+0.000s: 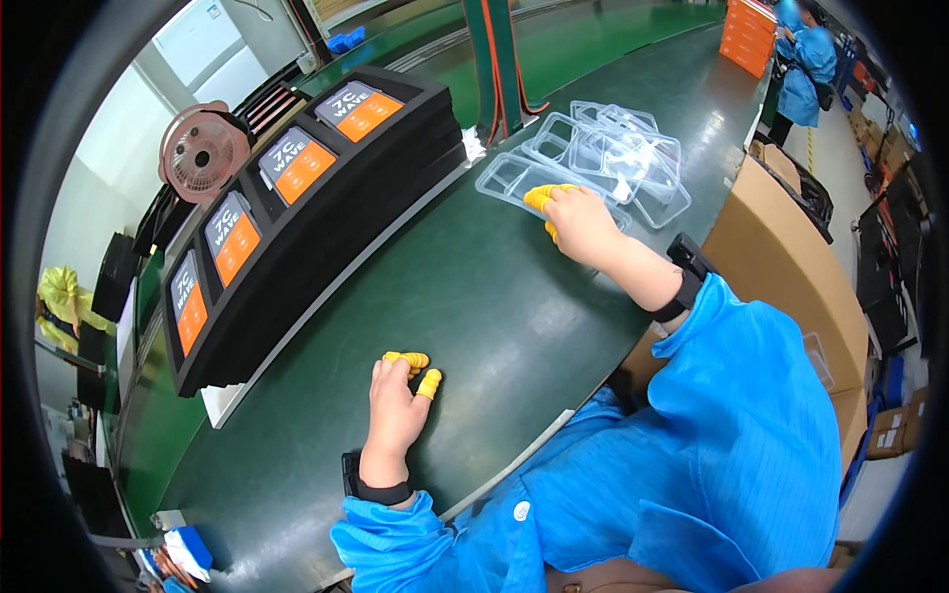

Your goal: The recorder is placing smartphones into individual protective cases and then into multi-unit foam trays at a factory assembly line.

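My right hand [583,225] reaches to the pile of clear plastic trays [628,153] at the far right of the green table. Its fingers, in yellow finger cots, are curled over the near left tray [506,178] and look closed on its edge; the thumb's contact is partly hidden. My left hand [395,400] hovers over or rests lightly on the table nearer to me, with nothing in it. Its thumb and index finger, also in yellow cots, are apart. Both wrists wear black bands.
A thick black foam holder [341,198] with several grey-and-orange boxes [297,166] stands along the left. Behind it is a fan [203,153]. A cardboard box [781,267] stands against the table's right edge. An orange box [748,38] and a person in blue [806,74] are farther off.
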Tool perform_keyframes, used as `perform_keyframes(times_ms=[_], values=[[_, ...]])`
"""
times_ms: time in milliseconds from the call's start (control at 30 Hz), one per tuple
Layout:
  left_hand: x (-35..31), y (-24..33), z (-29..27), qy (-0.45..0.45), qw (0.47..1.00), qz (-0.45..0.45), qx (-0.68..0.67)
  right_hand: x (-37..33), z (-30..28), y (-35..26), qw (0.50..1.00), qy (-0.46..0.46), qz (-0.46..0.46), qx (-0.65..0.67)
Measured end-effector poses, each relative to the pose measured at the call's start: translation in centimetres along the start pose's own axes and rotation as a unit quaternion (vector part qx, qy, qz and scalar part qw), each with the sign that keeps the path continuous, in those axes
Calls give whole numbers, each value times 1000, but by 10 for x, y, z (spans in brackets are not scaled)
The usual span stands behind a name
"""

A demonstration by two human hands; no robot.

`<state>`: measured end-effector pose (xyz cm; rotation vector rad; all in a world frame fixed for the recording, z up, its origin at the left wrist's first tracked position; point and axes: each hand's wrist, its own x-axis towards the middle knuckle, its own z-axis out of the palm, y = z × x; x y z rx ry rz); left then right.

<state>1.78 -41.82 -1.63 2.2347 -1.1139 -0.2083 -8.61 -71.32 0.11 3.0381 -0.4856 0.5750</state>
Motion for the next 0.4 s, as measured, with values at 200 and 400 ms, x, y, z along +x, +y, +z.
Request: perform_keyframes(times_ms=[200, 400], values=[[0, 2, -1, 2, 1000, 14, 4, 7, -3, 1, 990, 132, 56, 16], [1, 0, 0, -3, 1000, 6, 3, 1, -18, 7, 978, 203, 53, 0]])
